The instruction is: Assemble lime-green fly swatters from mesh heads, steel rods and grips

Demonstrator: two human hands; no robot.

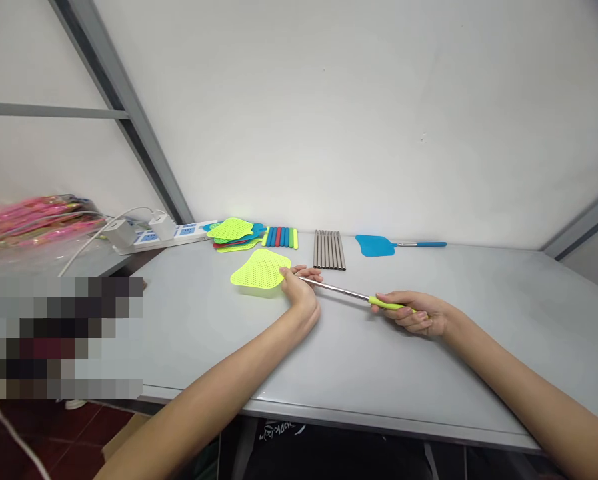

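My right hand [406,311] grips the handle [385,304] of a yellow-green swatter [329,287] at one o'clock; my left hand [301,287], at twelve, holds it where mesh head [261,269] meets rod [346,292], above the worktop [349,367]. Beyond: metal tubes [329,250] at twelve, a blue swatter [376,246] at one, coloured grips [279,237] and stacked heads [232,229] toward eleven

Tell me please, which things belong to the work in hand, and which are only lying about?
Likely part of the work:
yellow-green swatter, in left hand and right hand
stacked swatter heads
row of coloured grips
metal tubes
blue swatter

Seemingly just lying about:
power strip
white adapters
pink bundle in plastic
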